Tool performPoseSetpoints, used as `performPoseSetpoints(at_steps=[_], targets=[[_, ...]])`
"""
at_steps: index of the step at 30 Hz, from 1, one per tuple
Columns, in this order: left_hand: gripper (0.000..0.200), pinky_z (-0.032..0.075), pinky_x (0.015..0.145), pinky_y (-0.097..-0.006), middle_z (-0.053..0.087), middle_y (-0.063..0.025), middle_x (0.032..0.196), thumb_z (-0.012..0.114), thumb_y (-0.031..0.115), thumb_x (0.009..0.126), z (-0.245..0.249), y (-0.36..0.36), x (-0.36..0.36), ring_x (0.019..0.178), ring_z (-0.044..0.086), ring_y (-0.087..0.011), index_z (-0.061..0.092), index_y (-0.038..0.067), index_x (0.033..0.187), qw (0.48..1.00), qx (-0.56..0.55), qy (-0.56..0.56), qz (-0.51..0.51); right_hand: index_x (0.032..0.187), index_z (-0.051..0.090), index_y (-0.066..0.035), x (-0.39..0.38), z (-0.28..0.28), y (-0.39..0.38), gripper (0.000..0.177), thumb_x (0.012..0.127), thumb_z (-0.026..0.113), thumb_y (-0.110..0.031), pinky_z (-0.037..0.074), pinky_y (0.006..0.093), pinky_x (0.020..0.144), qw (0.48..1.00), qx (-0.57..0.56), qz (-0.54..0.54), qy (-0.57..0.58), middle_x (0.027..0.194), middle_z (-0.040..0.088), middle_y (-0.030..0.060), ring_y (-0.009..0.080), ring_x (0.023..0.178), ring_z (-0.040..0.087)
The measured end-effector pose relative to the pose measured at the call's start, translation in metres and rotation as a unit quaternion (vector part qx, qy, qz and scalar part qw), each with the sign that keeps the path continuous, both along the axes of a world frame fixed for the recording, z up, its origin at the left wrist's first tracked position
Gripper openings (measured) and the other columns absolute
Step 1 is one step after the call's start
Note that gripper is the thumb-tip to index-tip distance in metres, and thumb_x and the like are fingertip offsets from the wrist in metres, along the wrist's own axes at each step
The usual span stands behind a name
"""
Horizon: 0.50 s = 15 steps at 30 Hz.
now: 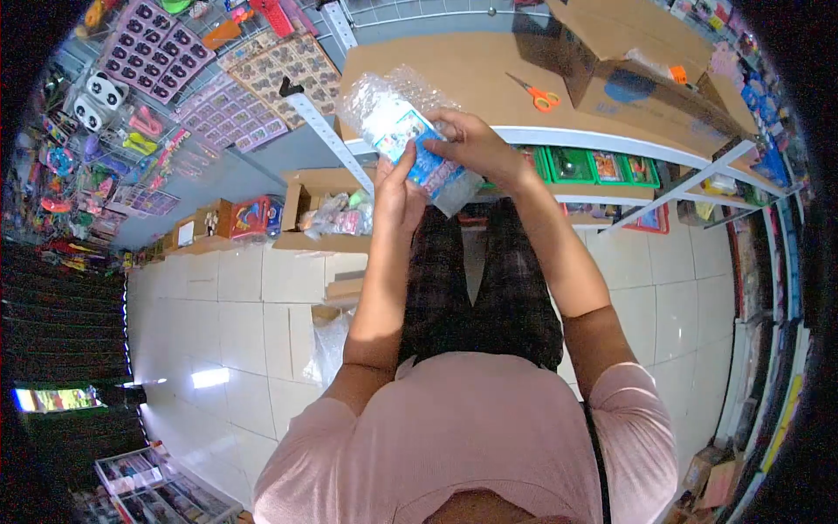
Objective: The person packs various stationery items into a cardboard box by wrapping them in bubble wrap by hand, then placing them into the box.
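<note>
Both hands hold a blue-and-white printed package [401, 131] up in front of the shelf. Clear bubble wrap [428, 86] lies loosely behind and around its far end. My left hand [401, 194] grips the near left side, thumb on the printed face. From the right, my right hand [478, 148] closes over the opposite edge with its thumb also on the front. The package is tilted, and its print is too small to read. Beyond my right hand, orange-handled scissors [543, 98] lie on the brown shelf surface [489, 65].
An open cardboard box [642, 87] stands at the shelf's right end. Green trays [572, 166] sit beneath the shelf edge. A carton of plastic-wrapped items [336, 214] is on the left floor. Hanging goods [157, 48] cover the left wall, and a metal bracket [323, 131] juts out.
</note>
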<state>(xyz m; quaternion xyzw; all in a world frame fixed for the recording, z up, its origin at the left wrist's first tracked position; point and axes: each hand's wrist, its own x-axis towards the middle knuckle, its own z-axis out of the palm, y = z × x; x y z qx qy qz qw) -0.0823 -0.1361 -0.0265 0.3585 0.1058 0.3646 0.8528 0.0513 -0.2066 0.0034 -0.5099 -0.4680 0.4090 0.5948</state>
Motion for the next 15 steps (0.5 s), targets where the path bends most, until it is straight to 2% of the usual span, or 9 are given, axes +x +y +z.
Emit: performPoseSetpoints(at_steps=[1, 4, 5, 8, 9, 12, 13, 15], targets=[[0.032, 0.051, 0.086, -0.0401, 0.058, -0.0104, 0.110, 0.052, 0.017, 0.093, -0.004, -0.004, -0.009, 0.100, 0.060, -0.0236, 0.045, 0.003, 0.120, 1.000, -0.007, 0.004, -0.008, 0.114, 0.056, -0.001, -0.010, -0.005, -0.006, 0.037, 0.080, 0.067, -0.011, 0.050, 0.0316, 0.076, 0.995, 0.038, -0.035, -0.086, 0.098, 0.064, 0.0134, 0.0203, 0.089, 0.062], [0.032, 0.051, 0.082, -0.0368, 0.059, -0.0097, 0.108, 0.055, 0.015, 0.090, -0.016, -0.017, -0.027, 0.096, 0.061, -0.0212, 0.048, 0.002, 0.118, 0.999, -0.033, 0.018, -0.003, 0.115, 0.055, -0.001, -0.047, -0.018, -0.021, 0.039, 0.079, 0.065, -0.012, 0.049, 0.0375, 0.082, 0.959, 0.029, -0.150, -0.240, 0.099, 0.063, 0.0186, 0.0329, 0.092, 0.062], [0.030, 0.051, 0.081, -0.0360, 0.060, -0.0094, 0.107, 0.056, 0.013, 0.089, -0.027, -0.016, -0.031, 0.094, 0.061, -0.0204, 0.049, 0.002, 0.117, 0.999, -0.053, 0.011, -0.006, 0.119, 0.055, -0.005, -0.059, -0.026, -0.024, 0.044, 0.078, 0.066, -0.016, 0.046, 0.0429, 0.087, 0.937, 0.036, -0.196, -0.288, 0.105, 0.057, 0.0230, 0.0412, 0.099, 0.057], [0.028, 0.051, 0.079, -0.0346, 0.061, -0.0088, 0.104, 0.056, 0.009, 0.088, -0.022, -0.027, -0.039, 0.091, 0.062, -0.0198, 0.052, 0.002, 0.114, 0.996, -0.079, 0.023, 0.029, 0.123, 0.053, -0.007, -0.097, 0.002, -0.046, 0.047, 0.079, 0.066, -0.018, 0.046, 0.0398, 0.083, 0.863, -0.030, -0.309, -0.400, 0.110, 0.052, 0.0184, 0.0356, 0.094, 0.056], [0.028, 0.051, 0.079, -0.0348, 0.061, -0.0090, 0.104, 0.057, 0.009, 0.088, -0.015, -0.031, -0.041, 0.091, 0.062, -0.0200, 0.052, 0.002, 0.114, 0.996, -0.080, 0.022, 0.041, 0.126, 0.050, -0.006, -0.095, 0.005, -0.048, 0.057, 0.076, 0.071, -0.023, 0.045, 0.0392, 0.085, 0.819, 0.001, -0.348, -0.456, 0.115, 0.047, 0.0173, 0.0345, 0.097, 0.054], [0.032, 0.051, 0.083, -0.0379, 0.060, -0.0110, 0.107, 0.057, 0.009, 0.087, -0.011, -0.027, -0.048, 0.097, 0.061, -0.0226, 0.049, 0.001, 0.118, 0.996, -0.083, -0.005, 0.044, 0.125, 0.049, -0.004, -0.070, 0.007, -0.049, 0.064, 0.073, 0.075, -0.030, 0.042, 0.0431, 0.092, 0.817, 0.123, -0.412, -0.383, 0.119, 0.044, 0.0220, 0.0359, 0.105, 0.051], [0.033, 0.051, 0.084, -0.0387, 0.060, -0.0114, 0.108, 0.057, 0.009, 0.087, -0.007, -0.027, -0.051, 0.097, 0.061, -0.0232, 0.048, 0.001, 0.119, 0.995, -0.087, -0.013, 0.040, 0.124, 0.050, -0.003, -0.061, 0.014, -0.051, 0.066, 0.072, 0.077, -0.034, 0.045, 0.0387, 0.087, 0.879, 0.104, -0.366, -0.287, 0.114, 0.051, 0.0195, 0.0329, 0.100, 0.055], [0.037, 0.050, 0.087, -0.0411, 0.059, -0.0127, 0.110, 0.057, 0.009, 0.087, 0.007, -0.034, -0.053, 0.100, 0.060, -0.0253, 0.045, 0.000, 0.121, 0.995, -0.088, -0.025, 0.025, 0.119, 0.054, -0.002, -0.038, 0.006, -0.051, 0.060, 0.073, 0.077, -0.031, 0.047, 0.0342, 0.084, 0.954, 0.084, -0.218, -0.190, 0.106, 0.057, 0.0163, 0.0297, 0.093, 0.058]])
